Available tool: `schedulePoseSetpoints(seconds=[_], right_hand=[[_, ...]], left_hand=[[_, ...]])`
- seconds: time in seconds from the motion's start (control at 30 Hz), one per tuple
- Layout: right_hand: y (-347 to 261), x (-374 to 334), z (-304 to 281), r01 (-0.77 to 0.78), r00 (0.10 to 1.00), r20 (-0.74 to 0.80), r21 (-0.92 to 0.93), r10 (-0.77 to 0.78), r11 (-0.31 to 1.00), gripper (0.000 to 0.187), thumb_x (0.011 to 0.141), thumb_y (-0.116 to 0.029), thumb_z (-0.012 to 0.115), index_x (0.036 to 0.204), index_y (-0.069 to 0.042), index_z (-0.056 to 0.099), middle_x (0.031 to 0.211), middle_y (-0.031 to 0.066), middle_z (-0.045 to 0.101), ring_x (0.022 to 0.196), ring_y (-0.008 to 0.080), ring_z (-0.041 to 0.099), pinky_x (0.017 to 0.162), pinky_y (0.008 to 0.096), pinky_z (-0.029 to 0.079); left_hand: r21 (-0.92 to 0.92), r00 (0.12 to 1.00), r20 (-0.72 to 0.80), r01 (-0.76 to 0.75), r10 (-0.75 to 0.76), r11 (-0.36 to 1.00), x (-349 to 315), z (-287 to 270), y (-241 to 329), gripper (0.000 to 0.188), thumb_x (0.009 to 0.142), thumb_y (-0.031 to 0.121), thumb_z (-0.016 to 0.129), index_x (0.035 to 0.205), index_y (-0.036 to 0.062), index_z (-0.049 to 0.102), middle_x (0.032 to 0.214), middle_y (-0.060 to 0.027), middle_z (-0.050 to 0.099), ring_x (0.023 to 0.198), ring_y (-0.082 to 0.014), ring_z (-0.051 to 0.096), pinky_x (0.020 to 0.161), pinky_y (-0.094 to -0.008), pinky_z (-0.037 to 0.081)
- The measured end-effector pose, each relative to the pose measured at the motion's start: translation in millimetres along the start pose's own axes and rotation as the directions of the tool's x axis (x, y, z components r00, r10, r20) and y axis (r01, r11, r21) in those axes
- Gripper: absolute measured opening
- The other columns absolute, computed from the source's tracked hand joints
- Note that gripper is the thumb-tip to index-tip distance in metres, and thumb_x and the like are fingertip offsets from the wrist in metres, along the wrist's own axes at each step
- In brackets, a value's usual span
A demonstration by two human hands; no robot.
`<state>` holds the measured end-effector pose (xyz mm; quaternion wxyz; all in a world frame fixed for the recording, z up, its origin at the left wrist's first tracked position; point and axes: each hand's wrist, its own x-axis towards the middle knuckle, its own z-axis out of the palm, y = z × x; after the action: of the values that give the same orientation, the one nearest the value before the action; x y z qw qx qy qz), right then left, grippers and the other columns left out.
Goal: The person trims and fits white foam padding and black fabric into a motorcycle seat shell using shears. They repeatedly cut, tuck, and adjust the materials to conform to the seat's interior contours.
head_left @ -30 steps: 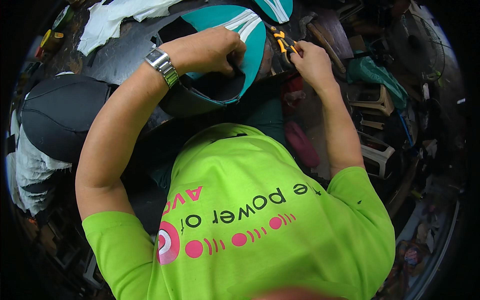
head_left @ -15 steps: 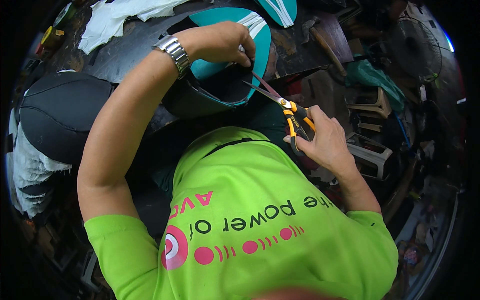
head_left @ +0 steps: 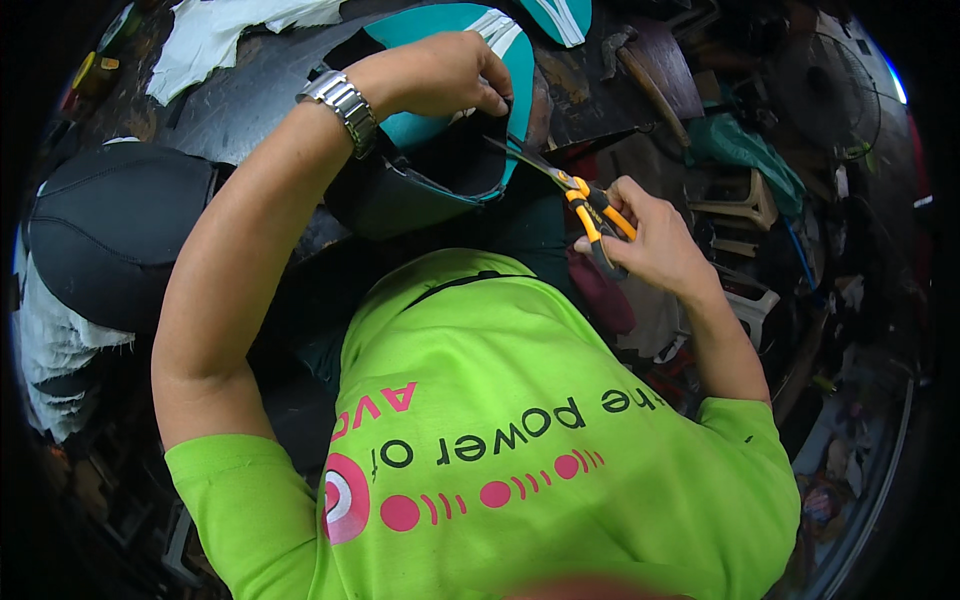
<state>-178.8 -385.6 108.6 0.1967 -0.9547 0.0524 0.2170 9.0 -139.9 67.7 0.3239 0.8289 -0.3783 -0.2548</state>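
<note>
A teal and black fabric piece (head_left: 410, 205), shaped like a cap with a white-striped teal flap, is tilted with its dark hollow side toward me. My left hand (head_left: 445, 78) is closed, thumb and fingers pinching the piece's edge near its right side. Scissors (head_left: 588, 205) with orange and black handles are in my right hand (head_left: 655, 240), whose fingers go through the grips. Their blades lie at the piece's right edge, just below my left fingertips, and are only slightly apart. Whether they touch the fabric cannot be told.
At the left sits a black rounded padded piece (head_left: 120, 235) over white cloth (head_left: 65, 350). White fabric (head_left: 225, 35) lies on the dark tabletop (head_left: 235, 100). A hammer (head_left: 650, 90) is at the back right, with a green bag (head_left: 745, 155), plastic stools (head_left: 735, 195) and a fan (head_left: 820, 95) beyond.
The scissor blades have drawn closer together at the fabric edge, and my right hand has moved slightly up. My left hand keeps its pinch; the whole view has shifted a little.
</note>
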Motion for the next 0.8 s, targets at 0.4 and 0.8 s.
schedulePoseSetpoints(seconds=[0.4,0.8], right_hand=[[18.5,32.4,-1.1,0.101,0.989,0.08,0.229,-0.122,0.968,0.053,0.072,-0.04,0.092,0.081,-0.004,0.054,0.065,0.0041,0.053,0.06,0.0138,0.049,0.056,0.0327,0.036],[8.9,25.3,8.1,0.22,0.97,-0.099,-0.028,-0.222,0.975,0.044,0.077,-0.029,0.09,0.08,-0.006,0.053,0.065,-0.0031,0.045,0.06,0.0084,0.04,0.055,0.0292,0.033]], left_hand=[[0.018,0.997,-0.054,0.064,-0.063,0.998,4.1,5.3,5.7,0.025,0.094,0.025,0.076,0.108,0.0044,0.081,0.1,-0.0129,0.068,0.089,-0.0248,0.063,0.079,-0.0349,0.052],[-0.153,0.989,-0.057,0.125,-0.135,0.98,4.5,-9.0,6.0,0.019,0.1,0.012,0.066,0.11,-0.0018,0.074,0.109,-0.0097,0.075,0.083,-0.0167,0.068,0.069,-0.0351,0.054]])
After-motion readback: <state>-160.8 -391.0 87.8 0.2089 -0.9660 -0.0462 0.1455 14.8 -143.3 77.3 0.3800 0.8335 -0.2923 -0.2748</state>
